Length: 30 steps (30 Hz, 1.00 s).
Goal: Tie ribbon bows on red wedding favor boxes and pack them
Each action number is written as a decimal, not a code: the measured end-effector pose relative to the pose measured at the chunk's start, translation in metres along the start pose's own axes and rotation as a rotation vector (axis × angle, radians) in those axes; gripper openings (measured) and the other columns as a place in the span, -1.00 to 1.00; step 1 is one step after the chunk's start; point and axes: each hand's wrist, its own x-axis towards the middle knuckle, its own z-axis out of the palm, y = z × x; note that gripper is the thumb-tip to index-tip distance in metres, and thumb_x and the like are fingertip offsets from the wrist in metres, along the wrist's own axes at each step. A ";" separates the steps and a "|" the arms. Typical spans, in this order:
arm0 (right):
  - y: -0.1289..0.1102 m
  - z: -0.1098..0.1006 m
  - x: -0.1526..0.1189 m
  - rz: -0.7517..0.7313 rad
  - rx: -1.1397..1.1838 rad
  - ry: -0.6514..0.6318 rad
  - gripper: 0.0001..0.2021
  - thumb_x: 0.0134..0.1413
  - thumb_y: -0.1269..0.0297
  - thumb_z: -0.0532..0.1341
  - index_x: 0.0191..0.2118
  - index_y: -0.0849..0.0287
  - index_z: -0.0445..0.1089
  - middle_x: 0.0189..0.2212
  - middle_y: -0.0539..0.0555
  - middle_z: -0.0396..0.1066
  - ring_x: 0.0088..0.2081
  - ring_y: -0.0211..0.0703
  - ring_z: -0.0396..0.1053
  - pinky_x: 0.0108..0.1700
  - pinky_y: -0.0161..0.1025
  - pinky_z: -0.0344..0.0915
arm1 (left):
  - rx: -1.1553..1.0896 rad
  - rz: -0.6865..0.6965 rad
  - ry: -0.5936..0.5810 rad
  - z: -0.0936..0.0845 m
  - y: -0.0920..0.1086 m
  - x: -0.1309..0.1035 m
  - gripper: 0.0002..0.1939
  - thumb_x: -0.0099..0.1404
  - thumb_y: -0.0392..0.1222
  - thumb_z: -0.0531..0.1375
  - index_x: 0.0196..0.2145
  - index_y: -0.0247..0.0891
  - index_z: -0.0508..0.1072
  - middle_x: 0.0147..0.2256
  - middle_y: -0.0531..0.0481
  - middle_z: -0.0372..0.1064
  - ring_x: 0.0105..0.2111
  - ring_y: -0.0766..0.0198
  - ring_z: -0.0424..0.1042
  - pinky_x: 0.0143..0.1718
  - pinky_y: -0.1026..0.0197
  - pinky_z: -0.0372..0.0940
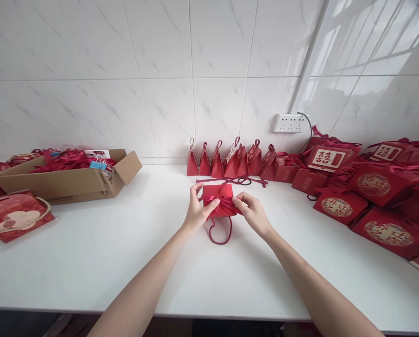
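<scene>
Small red box, ribbon gathered across it

1 small red box (207, 190) has its broad, squarish face turned up, at the middle of the white table (244, 281); whether its underside touches the surface cannot be told. A shiny, pinkish-red ribbon (226, 204) crosses that face, bunched into several folds toward the near right; whether it is knotted is unclear. At the upper right, 1 brighter red area has a curved outline. From the near edge, 1 dark red cord (221, 243) hangs out in a rounded loop.
</scene>
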 end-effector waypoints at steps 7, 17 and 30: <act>0.006 -0.001 0.004 -0.028 -0.007 0.032 -0.61 -0.03 -0.12 0.18 -0.53 0.13 0.24 -0.54 -0.01 0.25 -0.44 -0.20 0.18 -0.36 -0.25 0.20 | 0.098 -0.036 0.087 -0.001 0.003 0.004 -0.78 0.18 -0.02 0.18 -0.38 -0.20 0.25 -0.27 -0.02 0.23 -0.19 0.22 0.30 -0.18 0.20 0.26; 0.008 -0.002 0.003 0.003 0.010 -0.042 -0.68 -0.04 -0.02 0.24 -0.49 0.13 0.23 -0.47 -0.02 0.28 -0.40 -0.21 0.26 -0.33 -0.24 0.26 | 0.064 -0.061 0.085 -0.002 0.002 0.004 -0.75 0.19 -0.07 0.14 -0.53 -0.22 0.19 -0.55 0.13 0.13 -0.52 0.36 0.17 -0.44 0.29 0.12; 0.015 -0.004 0.006 -0.015 0.034 -0.163 -0.71 -0.07 0.06 0.28 -0.44 0.14 0.22 -0.43 -0.02 0.32 -0.38 -0.22 0.32 -0.24 -0.17 0.33 | 0.086 -0.109 -0.086 -0.012 0.010 0.008 -0.54 0.09 -0.04 0.24 -0.06 -0.16 0.27 -0.59 0.21 0.10 -0.55 0.36 0.21 -0.44 0.29 0.14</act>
